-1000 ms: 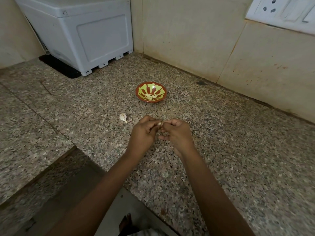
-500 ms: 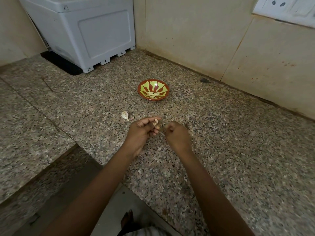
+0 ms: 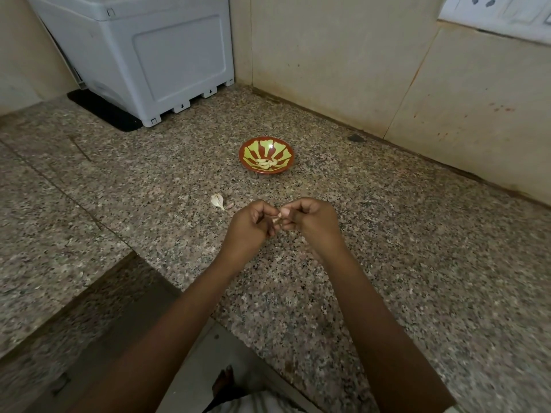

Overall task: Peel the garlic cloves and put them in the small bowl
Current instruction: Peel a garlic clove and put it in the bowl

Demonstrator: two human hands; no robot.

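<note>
Both hands meet over the granite counter, pinching one garlic clove (image 3: 276,218) between their fingertips. My left hand (image 3: 249,229) grips it from the left, my right hand (image 3: 313,223) from the right; most of the clove is hidden by fingers. Beyond them stands the small red bowl (image 3: 250,166) with a yellow-green pattern, holding several peeled cloves (image 3: 265,163). An unpeeled garlic clove (image 3: 217,200) lies on the counter left of my hands, with a small pinkish scrap of skin (image 3: 229,206) beside it.
A grey plastic appliance (image 3: 143,55) on a black mat (image 3: 104,111) fills the back left corner. Tiled walls (image 3: 343,61) close the back and right, with a socket plate (image 3: 495,7) top right. The counter's front edge (image 3: 167,281) drops to the floor, where a foot (image 3: 223,383) shows.
My hands, apart half a second ago with the clove in the left hand only, have come back together on the clove. The view has shifted slightly.
</note>
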